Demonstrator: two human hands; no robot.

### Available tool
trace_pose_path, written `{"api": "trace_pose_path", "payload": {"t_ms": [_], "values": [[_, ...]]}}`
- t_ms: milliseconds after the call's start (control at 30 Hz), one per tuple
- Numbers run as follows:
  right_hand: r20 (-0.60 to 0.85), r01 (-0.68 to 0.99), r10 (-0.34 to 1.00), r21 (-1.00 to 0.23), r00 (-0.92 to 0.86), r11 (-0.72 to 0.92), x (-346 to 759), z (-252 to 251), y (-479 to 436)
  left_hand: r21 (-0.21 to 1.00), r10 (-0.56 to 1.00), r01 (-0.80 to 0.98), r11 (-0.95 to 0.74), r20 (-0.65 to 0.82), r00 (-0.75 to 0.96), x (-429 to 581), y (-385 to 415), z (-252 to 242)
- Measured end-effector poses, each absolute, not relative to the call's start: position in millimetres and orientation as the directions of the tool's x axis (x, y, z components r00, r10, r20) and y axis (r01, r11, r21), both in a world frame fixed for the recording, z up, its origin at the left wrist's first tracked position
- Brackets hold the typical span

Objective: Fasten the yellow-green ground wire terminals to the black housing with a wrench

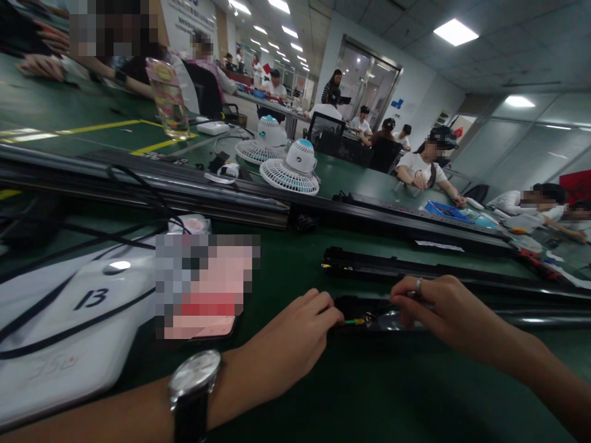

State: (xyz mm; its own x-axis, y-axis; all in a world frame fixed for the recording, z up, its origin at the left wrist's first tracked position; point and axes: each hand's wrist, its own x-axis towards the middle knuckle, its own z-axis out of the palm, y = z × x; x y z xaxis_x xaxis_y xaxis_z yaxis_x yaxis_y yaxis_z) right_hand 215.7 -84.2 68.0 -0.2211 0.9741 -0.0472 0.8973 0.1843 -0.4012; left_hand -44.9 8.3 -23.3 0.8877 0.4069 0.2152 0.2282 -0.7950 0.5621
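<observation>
Left hand (298, 332) at green-yellow wire (354, 322); right hand (429, 304) over black bar (540, 317).

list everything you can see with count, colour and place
table: one, green, foreground
near strip: one, black, front right
far strip: one, black, behind near strip
green wire: one, green-yellow, near strip's left end
phone: one, pinkish screen, centre left
unit: one, white, near left
cables: several, black, over unit
rails: several, black, across table
bottle: one, clear, back left
fans: two, white and blue, mid-table
tray: one, blue, back right
chairs: several, black, background
lights: several, white, overhead
people: several, mostly white tops, background
watch: one, silver and black, left wrist
left hand: one, bare, at green wire
right hand: one, ringed, at near strip
</observation>
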Motion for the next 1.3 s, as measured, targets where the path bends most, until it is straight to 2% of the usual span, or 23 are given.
{"api": "trace_pose_path", "payload": {"t_ms": [667,867,1300], "values": [[-0.085,0.907,0.967,-0.373,-0.242,0.194,212,72,-88,0.551,0.411,0.234,-0.801,0.223,0.884,-45,7,-23],[-0.082,0.911,0.965,-0.356,-0.250,0.206,212,69,-87,0.583,0.419,0.227,-0.780,0.218,0.881,-46,9,-27],[-0.162,0.856,0.914,-0.439,-0.373,0.271,226,75,-85,0.570,0.410,0.230,-0.789,0.209,0.888,-46,9,-24]]}}
